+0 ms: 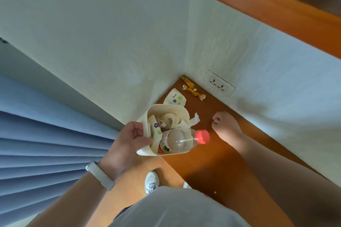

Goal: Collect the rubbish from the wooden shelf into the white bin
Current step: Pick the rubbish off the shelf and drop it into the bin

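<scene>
My left hand (129, 142) grips the near-left rim of the white bin (166, 109), holding it at the corner of the wooden shelf (208, 155). The bin holds a clear bottle with a red cap (202, 136), crumpled tissue and flowered wrappers. My right hand (227, 127) is down on the shelf to the right of the bin, fingertips bunched together; whether they pinch anything is unclear. A torn white paper scrap (195, 119) lies between bin and hand. Further back lie a flowered white packet (175, 98) and three gold sweet wrappers (191, 89) by the wall.
White walls meet at the shelf's back corner, with a double socket (220, 83) on the right wall just above the shelf. Blue pleated curtains (36, 134) hang at the left. My white shoes (151, 180) stand on the floor below the shelf edge.
</scene>
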